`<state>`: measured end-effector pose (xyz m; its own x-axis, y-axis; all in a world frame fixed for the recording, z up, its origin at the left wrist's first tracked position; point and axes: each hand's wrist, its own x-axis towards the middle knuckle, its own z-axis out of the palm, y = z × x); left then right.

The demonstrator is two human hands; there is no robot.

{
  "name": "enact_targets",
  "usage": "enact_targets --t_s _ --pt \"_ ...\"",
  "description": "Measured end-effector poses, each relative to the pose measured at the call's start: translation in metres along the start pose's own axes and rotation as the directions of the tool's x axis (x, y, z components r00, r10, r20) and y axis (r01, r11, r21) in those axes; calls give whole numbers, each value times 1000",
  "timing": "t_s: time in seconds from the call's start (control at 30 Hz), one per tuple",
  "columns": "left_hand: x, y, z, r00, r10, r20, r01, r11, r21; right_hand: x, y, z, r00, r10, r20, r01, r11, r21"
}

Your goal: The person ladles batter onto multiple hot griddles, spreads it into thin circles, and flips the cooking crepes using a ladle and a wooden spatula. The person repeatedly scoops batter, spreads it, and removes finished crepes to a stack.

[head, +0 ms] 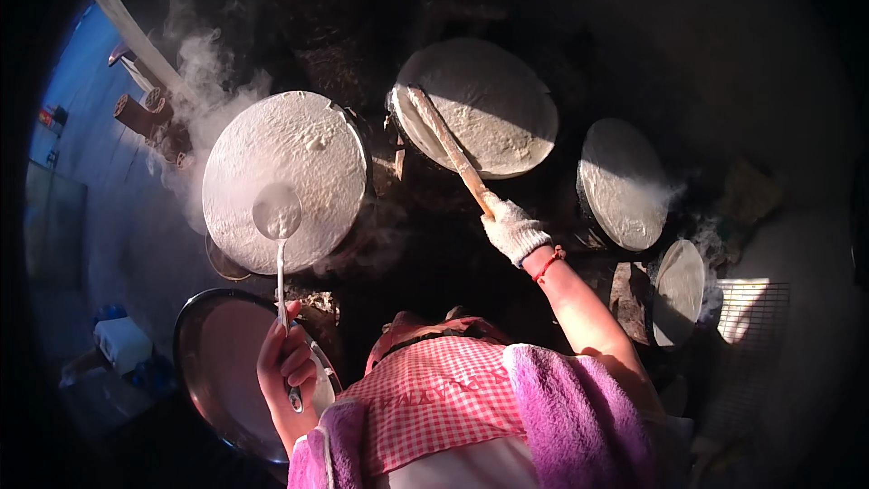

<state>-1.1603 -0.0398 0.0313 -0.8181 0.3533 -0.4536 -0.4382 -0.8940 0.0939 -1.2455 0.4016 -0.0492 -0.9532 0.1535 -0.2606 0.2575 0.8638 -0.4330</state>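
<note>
My left hand (288,360) is bare and grips the thin handle of a round metal ladle (277,207). The ladle's bowl is over the near part of a round pan of pale batter (292,132), which steams at its left side; whether they touch I cannot tell. In a white knitted glove, my right hand (512,227) holds a wooden stick (445,136) smeared with pale batter. Its far end lies over the left edge of a second round pan (502,129), coated with a pale layer and half in shadow. Below my left hand is a wide metal basin (224,353).
Two more pale-coated pans, one farther (624,183) and one nearer (679,292), stand to the right, with steam beside them. A wire rack (753,312) is at far right. Honeycomb briquettes (139,115) lie at upper left. A white container (122,343) sits at lower left.
</note>
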Motion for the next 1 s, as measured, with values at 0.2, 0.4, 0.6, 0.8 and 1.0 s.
enact_targets --t_s 0.2,0.4,0.6,0.8,1.0 --pt "0 5 0 1000 2 20 -2 1000 12 19 -10 8 1000 6 -20 -6 1000 29" --pt "15 -1 15 997 -57 58 47 986 161 -46 50 28 949 -225 -223 274 935 226" --pt "-3 -36 80 997 20 75 -67 694 717 -110 69 -45 954 171 245 -294 383 876" --pt "0 -75 122 978 -54 203 -90 765 637 -68 130 -74 969 108 220 -195 -205 959" --pt "0 -128 160 977 -191 91 183 979 89 -35 123 -93 973 68 220 -200 -229 953"
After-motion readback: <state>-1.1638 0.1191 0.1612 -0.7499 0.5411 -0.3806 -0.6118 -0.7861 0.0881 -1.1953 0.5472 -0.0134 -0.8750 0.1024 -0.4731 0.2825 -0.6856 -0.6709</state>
